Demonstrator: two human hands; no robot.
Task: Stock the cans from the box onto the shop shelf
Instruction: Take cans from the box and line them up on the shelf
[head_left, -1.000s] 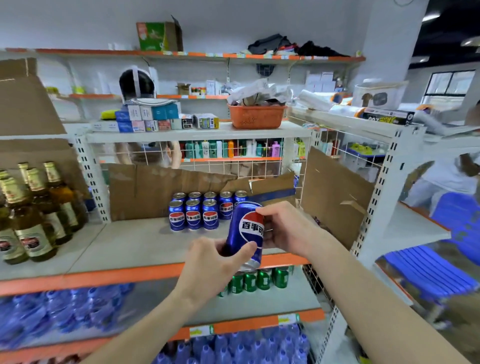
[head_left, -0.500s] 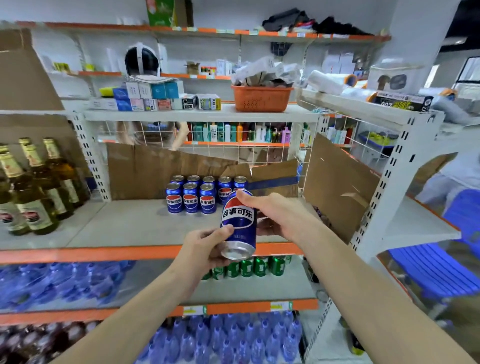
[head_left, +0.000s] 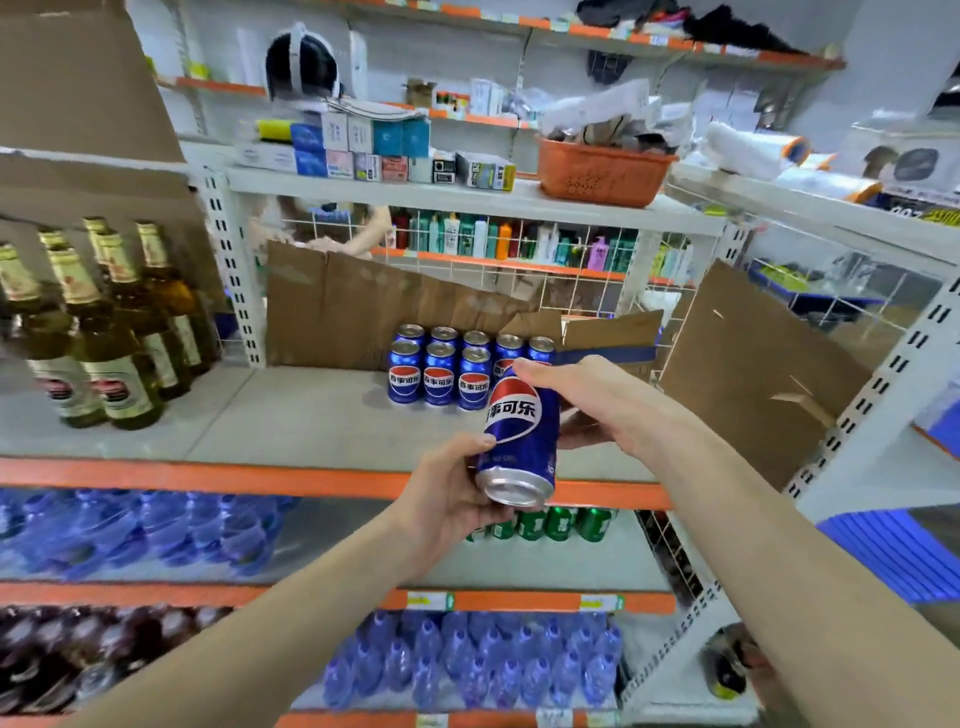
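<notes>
The left hand (head_left: 447, 499) had its fingers (head_left: 470, 446) curled round the lower part of a blue can (head_left: 522, 441), with the thumb across the label. The right hand (head_left: 597, 402) gripped the upper part from the far side, its fingers wrapped behind the can. Both hands were clamped on it. The can was tilted, its silver end toward the camera, and was held in the air above the orange front lip of the shelf (head_left: 285, 415), not yet set down.

On the shelf behind it stood a block of like cans (head_left: 441, 371) in two rows, five at the back and three plainly in front; a fourth front can, if there was one, was hidden by the held can. They stood against cardboard (head_left: 363, 306) at the back. By this showing the stocking was under way, with a small block placed and much bare shelf left to the left and front. The box was not clearly in view, so how many cans remained could not be told.

The held can bore a red, white and blue globe and white Chinese characters, of which 事可乐 could be read; the standing cans carried 百事可乐, the Pepsi name. Smaller print lower on the can was too blurred to read. Brown bottles (head_left: 104, 332) stood at the left, their labels illegible, and green cans (head_left: 556, 522) sat on the shelf below.
</notes>
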